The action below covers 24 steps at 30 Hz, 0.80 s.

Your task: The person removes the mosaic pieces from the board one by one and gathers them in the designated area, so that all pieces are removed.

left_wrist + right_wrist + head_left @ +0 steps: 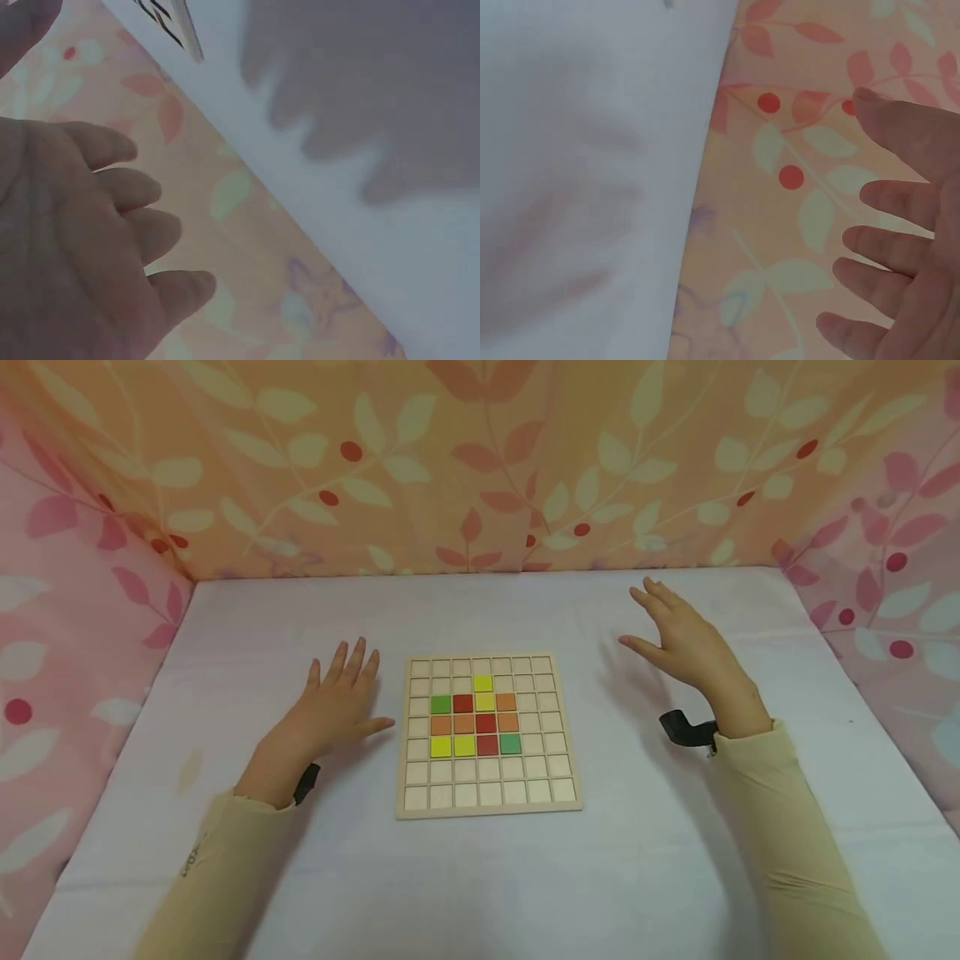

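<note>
A square wooden grid board (489, 814) lies mid-table, with coloured square tiles in some of its cells. Among them are a green tile (441, 704), a red tile (462, 703), an orange tile (506, 702) and a yellow tile (483, 682). Left of the board, my left hand (330, 706) has its fingers spread and holds nothing; its thumb tip is close to the board's left edge. My right hand (686, 639) is held well to the right of the board, fingers extended, nothing in it. In the left wrist view a corner of the board (187, 34) shows at the top.
A white cloth (480, 885) covers the table. Behind it hangs an orange leaf-patterned curtain (480, 460), with pink patterned curtains (67, 552) at the sides. Black wrist straps (684, 729) show below the hands, whose shadows fall on the cloth.
</note>
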Each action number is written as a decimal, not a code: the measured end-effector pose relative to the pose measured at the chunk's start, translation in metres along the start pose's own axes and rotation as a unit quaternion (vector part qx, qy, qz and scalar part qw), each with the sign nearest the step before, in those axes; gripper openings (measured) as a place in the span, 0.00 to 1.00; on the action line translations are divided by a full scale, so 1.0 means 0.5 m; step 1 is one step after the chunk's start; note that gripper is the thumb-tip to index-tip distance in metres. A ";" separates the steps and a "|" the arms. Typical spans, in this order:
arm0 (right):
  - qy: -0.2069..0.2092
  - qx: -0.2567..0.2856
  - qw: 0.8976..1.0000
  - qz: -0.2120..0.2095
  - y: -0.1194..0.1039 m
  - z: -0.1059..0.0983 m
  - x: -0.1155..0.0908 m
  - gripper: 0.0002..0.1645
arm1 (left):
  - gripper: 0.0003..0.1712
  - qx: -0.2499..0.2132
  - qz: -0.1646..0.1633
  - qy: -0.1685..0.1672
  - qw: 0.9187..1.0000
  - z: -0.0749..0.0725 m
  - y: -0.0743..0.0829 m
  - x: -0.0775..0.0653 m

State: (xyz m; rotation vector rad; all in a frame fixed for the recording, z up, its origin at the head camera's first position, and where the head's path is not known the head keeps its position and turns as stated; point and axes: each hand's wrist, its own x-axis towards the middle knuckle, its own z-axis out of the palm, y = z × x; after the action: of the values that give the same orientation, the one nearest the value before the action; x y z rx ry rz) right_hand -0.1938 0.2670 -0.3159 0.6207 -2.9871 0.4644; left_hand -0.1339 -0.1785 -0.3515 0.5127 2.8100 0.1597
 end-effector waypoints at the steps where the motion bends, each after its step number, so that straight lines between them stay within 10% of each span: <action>1: 0.010 0.006 1.000 -0.002 -0.003 0.006 0.001 0.41 | 0.57 -0.004 0.003 -0.004 1.000 0.008 0.010 -0.001; 12: 0.053 0.110 0.991 -0.050 -0.053 0.072 0.030 0.27 | 0.56 -0.044 0.066 -0.022 0.997 0.055 0.084 -0.009; 24: -0.006 0.214 0.970 -0.116 -0.128 0.124 0.074 0.18 | 0.54 -0.065 0.091 -0.055 0.992 0.072 0.080 -0.002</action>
State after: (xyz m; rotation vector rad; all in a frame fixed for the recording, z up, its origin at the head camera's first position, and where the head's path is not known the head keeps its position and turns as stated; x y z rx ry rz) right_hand -0.2018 0.1783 -0.3529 0.9905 -2.7810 1.0991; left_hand -0.1094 -0.1396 -0.3792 0.7238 2.6234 0.3379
